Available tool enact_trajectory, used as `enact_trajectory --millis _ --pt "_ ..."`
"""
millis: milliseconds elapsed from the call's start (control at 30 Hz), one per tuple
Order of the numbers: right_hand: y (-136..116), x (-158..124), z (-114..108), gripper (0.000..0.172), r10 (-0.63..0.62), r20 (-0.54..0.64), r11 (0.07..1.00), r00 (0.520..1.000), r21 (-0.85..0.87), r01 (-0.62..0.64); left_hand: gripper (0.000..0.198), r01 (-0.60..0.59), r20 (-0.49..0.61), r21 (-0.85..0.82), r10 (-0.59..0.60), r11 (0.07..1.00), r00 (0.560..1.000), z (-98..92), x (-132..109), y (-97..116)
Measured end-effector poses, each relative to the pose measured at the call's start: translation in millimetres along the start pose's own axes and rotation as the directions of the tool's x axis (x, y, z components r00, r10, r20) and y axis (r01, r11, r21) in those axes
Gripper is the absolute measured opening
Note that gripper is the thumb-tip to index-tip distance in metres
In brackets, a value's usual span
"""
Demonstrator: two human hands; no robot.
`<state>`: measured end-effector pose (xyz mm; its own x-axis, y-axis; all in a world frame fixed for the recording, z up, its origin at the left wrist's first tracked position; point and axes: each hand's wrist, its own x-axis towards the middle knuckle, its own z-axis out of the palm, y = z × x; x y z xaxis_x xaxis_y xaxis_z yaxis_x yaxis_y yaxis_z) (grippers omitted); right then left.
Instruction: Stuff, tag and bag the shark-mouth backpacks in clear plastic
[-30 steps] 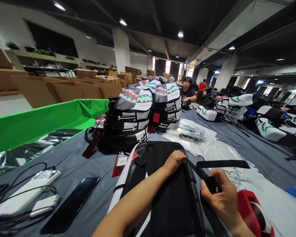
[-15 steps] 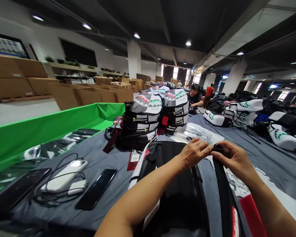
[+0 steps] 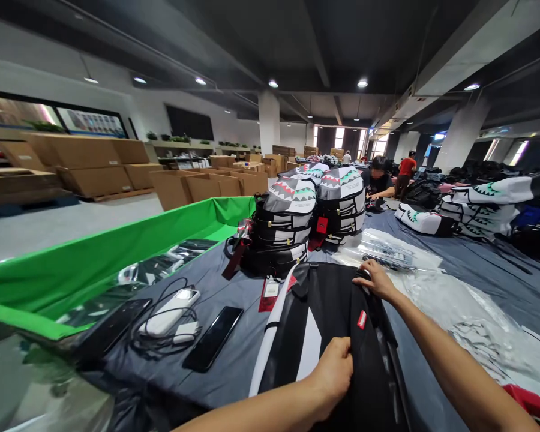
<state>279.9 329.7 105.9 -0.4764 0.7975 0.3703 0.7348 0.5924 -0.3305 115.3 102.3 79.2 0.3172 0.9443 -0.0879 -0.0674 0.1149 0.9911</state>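
A black backpack [image 3: 285, 354] with white panels lies in front of me on the grey cloth-covered table. Along its right part runs a broad black strap [image 3: 360, 348] with a small red label. My left hand [image 3: 330, 378] is closed in a fist on the strap's near part, fingertips hidden underneath. Higher up, near the backpack's far right edge, my right hand [image 3: 378, 281] pinches the strap's upper end between thumb and fingers. A red tag with a white sticker [image 3: 270, 289] lies at the backpack's far left side.
Stacked shark-patterned backpacks [image 3: 288, 222] stand just beyond. Clear plastic bags [image 3: 387, 249] spread to the right. A phone [image 3: 213, 339] and a white power bank with cables [image 3: 170, 312] lie left, beside a green-lined bin [image 3: 117, 249]. A person [image 3: 378, 180] works across the table.
The strap has come from the right over onto the backpack, its red label now facing up. My left hand has left the strap's upper end and moved down towards me. The view has turned left.
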Motion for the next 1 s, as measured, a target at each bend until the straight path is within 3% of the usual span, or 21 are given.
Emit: enact_trajectory --millis 100,167,233,300,333,400,467,533,667,800,1000 --pt "10 5 30 0.044 0.02 -0.018 1.0 1.0 0.007 -0.02 0.032 -0.052 0.049 0.324 0.038 0.944 0.998 -33.9 -4 23" --pt "10 4 46 0.057 0.059 -0.046 0.998 0.997 -0.02 -0.06 0.034 -0.112 -0.016 0.479 0.136 0.871 0.991 -68.5 7 37" --pt "8 3 59 0.059 0.048 -0.08 0.996 0.996 -0.068 -0.053 0.037 -0.138 -0.183 0.651 0.33 0.747 0.926 -108.5 32 44" --pt "3 1 68 0.052 -0.016 -0.118 0.995 0.993 -0.095 0.005 0.047 -0.036 -0.301 0.842 0.524 0.538 0.797 -146.4 68 43" --pt "0 0 70 0.049 -0.049 -0.139 0.995 0.989 -0.095 0.036 0.056 0.049 -0.333 0.881 0.544 0.47 0.77 -161.6 88 39" --pt "-2 -2 73 0.046 -0.093 -0.177 0.993 0.98 -0.082 0.079 0.061 0.101 -0.318 0.914 0.538 0.393 0.781 -180.7 124 30" --pt "-1 -7 74 0.046 -0.123 -0.211 0.991 0.97 -0.073 0.11 0.054 0.054 -0.257 0.929 0.536 0.365 0.804 -184.5 145 18" --pt "1 -15 74 0.046 -0.155 -0.249 0.987 0.956 -0.074 0.14 0.048 -0.008 -0.205 0.937 0.569 0.348 0.796 -178.5 148 6" --pt "0 -43 77 0.046 -0.228 -0.325 0.973 0.918 -0.106 0.204 0.047 -0.08 -0.164 0.941 0.653 0.328 0.739 -162.2 118 -18" --pt "-9 -73 76 0.043 -0.267 -0.319 0.962 0.91 -0.139 0.233 0.045 -0.12 -0.115 0.958 0.736 0.259 0.667 -153.5 87 -38" --pt "-17 -97 70 0.041 -0.258 -0.22 0.963 0.941 -0.133 0.233 0.047 -0.107 -0.017 0.986 0.723 0.126 0.69 -148.8 70 -52"
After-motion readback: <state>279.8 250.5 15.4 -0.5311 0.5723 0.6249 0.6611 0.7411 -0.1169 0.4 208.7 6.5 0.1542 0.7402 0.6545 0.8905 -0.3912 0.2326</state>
